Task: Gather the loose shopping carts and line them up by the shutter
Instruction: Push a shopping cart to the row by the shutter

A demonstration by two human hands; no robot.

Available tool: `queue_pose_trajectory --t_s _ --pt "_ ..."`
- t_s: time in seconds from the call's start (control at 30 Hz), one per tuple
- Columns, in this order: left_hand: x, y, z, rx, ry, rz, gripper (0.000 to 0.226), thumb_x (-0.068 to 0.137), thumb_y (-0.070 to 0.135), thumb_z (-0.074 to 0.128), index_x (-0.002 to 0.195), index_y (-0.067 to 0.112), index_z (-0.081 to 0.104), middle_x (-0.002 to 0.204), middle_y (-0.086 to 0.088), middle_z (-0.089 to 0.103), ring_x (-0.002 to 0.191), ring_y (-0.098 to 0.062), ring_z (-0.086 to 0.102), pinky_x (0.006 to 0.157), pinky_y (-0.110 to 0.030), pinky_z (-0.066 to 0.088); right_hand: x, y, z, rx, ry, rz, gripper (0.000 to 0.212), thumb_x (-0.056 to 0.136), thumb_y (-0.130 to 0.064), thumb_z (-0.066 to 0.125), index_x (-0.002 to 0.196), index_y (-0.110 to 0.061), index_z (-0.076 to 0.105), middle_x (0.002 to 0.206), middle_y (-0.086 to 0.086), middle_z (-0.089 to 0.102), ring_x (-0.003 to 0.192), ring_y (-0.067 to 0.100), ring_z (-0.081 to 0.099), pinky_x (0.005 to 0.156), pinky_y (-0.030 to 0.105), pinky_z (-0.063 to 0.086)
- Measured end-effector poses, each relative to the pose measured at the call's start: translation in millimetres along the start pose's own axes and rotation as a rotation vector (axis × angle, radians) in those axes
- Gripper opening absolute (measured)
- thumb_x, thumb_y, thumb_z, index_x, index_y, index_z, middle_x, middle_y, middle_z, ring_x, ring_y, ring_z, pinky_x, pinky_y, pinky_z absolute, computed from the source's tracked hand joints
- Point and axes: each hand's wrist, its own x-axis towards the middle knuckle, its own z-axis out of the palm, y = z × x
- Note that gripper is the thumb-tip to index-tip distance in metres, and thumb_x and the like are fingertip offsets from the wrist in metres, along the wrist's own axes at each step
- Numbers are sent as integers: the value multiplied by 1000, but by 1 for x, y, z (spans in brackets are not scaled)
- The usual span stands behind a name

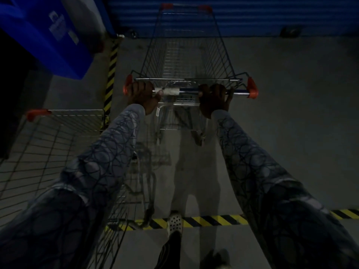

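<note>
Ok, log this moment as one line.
left hand grips cart handle | right hand grips same handle | cart faces blue shutter | second cart at left | phase: lining up

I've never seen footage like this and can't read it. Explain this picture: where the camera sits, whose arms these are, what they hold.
No machine here: a person wears one wide-angle camera on the head, looking forward and down, so the two patterned sleeves are that person's own arms. The left hand and right hand both grip the handle bar of an empty wire shopping cart, whose front points at a blue shutter. A second cart stands to its left. Yellow-and-black striped tape runs across the concrete floor; one shoe is on it.
</note>
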Motion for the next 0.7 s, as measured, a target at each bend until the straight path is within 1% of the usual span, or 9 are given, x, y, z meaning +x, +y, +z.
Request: queue_pose_trajectory --t_s 0.07,0.13,0.2,0.27,0.4,0.5,0.57,0.63,0.7 --pt "-2 5 -4 -51 -88 -40 63 83 57 41 95 0 66 95 -23 65 100 -40 61 114 -60 30 -3 3 -1 -6 18 -10 41 103 -40 38 143 -37 46 141 4 45 143 30 28 120 62 -2" --pt "-10 11 -16 -91 -153 -74 74 81 62 32 101 -1 66 104 -24 65 108 -40 58 117 -58 24 -12 5 -5 -10 12 -12 41 103 -41 38 143 -37 47 141 4 45 142 30 30 121 62 0" --pt "-23 16 -30 -92 -249 -114 88 77 68 19 113 1 64 117 -22 61 120 -37 52 120 -54 16 -24 7 -7 -5 -6 -17 41 103 -41 38 142 -37 47 141 4 45 142 30 30 121 62 1" --pt "-40 21 -43 -87 -295 -147 96 72 72 12 121 5 60 126 -19 57 126 -34 46 120 -51 13 -42 11 -10 5 -24 -30 40 103 -41 37 142 -37 46 142 4 45 143 29 29 121 62 0" --pt "-83 30 -65 -112 -374 -176 99 71 75 10 128 9 56 135 -18 51 133 -33 39 120 -50 11 -89 20 -19 13 -44 -35 40 105 -43 34 142 -38 47 143 4 44 144 27 28 121 60 0" --pt "-115 33 -83 -38 -411 -150 88 85 71 17 137 10 52 145 -20 46 141 -35 33 121 -48 4 -128 19 -26 17 -63 -40 41 105 -44 35 143 -35 47 144 6 44 144 29 28 121 60 -1" --pt "-141 37 -98 -65 -411 -180 86 83 68 25 137 7 52 144 -22 46 139 -37 34 119 -47 11 -157 18 -31 22 -80 -41 43 105 -44 36 145 -32 47 146 8 43 144 31 27 122 60 0" --pt "-171 46 -112 -113 -394 -209 92 75 69 24 129 3 58 134 -24 52 130 -40 43 114 -49 21 -189 20 -35 13 -116 -45 46 106 -44 35 150 -31 43 149 10 40 145 32 25 122 61 -1" --pt "-198 55 -124 -113 -369 -204 91 74 68 24 122 0 61 126 -25 56 124 -41 48 114 -51 21 -217 26 -38 19 -135 -48 47 106 -44 36 151 -31 41 150 10 39 146 32 23 121 62 -2"
